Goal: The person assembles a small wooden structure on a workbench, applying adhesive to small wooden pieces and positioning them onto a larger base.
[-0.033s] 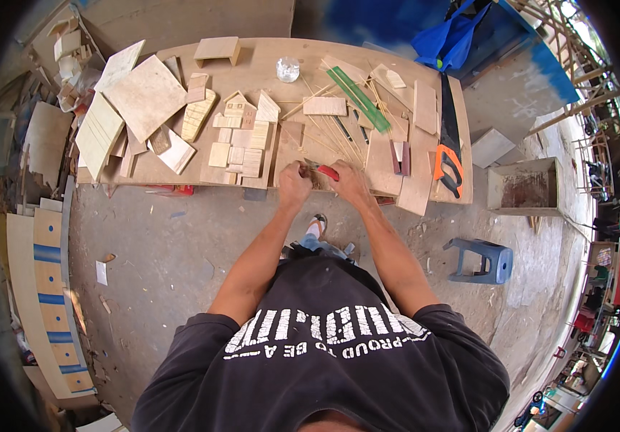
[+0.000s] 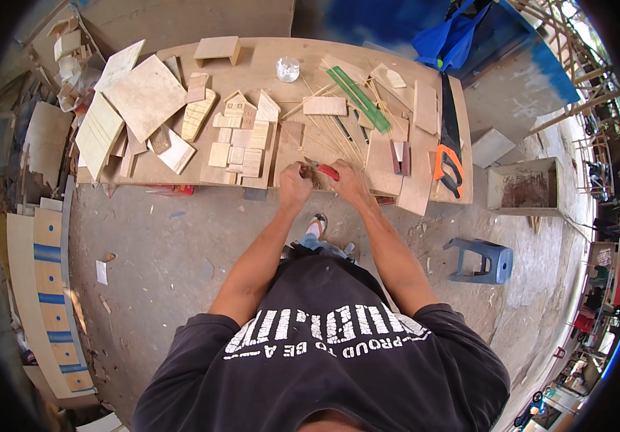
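The right hand (image 2: 351,181) is gripping a red-handled tool (image 2: 328,171) near the front edge of the bench (image 2: 263,68); fingers are partly covering the handle, and the tool's exact kind is escaping identification. The left hand (image 2: 295,183) is resting curled just beside the tool's metal end; its fingertips are facing away, so whether they are pinching anything cannot be told. Beyond, thin sticks (image 2: 348,137) are overlapping, obscuring one another in places. A dark shirt (image 2: 324,309) is hiding most of the person's legs
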Available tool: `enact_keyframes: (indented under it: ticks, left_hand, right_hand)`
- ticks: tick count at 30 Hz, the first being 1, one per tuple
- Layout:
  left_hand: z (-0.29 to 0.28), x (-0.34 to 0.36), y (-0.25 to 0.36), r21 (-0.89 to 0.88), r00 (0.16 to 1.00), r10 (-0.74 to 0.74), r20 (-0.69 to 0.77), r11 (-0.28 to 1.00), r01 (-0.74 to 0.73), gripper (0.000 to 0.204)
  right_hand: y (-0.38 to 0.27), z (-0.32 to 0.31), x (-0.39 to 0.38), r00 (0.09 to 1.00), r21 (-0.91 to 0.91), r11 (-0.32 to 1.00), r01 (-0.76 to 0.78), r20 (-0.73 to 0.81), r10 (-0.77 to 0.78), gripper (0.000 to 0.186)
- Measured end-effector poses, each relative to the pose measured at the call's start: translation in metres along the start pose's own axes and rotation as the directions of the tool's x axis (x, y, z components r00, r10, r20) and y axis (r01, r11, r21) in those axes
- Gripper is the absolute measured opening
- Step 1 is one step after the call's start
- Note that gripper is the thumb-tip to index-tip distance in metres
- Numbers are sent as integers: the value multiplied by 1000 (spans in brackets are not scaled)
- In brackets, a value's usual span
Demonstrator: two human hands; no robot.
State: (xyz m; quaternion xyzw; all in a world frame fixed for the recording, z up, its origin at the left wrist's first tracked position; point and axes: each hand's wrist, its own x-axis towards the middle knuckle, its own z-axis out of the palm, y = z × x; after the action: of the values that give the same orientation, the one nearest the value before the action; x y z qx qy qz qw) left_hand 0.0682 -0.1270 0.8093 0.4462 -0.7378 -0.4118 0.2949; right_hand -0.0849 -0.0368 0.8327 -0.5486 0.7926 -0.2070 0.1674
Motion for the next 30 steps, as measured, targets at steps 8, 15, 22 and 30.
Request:
enact_keyframes:
  ticks: [8,15,22,30]
  left_hand:
    - [5,-2,-4,48,998,17,-65,999,-14,14]
    - [6,-5,-7,15,997,22,-74,1000,-21,14]
    - [5,-8,-1,53,999,-39,-34,998,41,15]
    - [7,-7,-7,78,995,-95,-12,992,95,24]
  right_hand:
    - [-6,4,16,999,162,986,41,-36,-36,24]
    - [-5,13,25,998,144,988,57,29,-62,20]
    - [-6,22,32,996,101,993,65,50,-70,20]
    - [-12,28,37,996,107,994,32,81,-41,21]
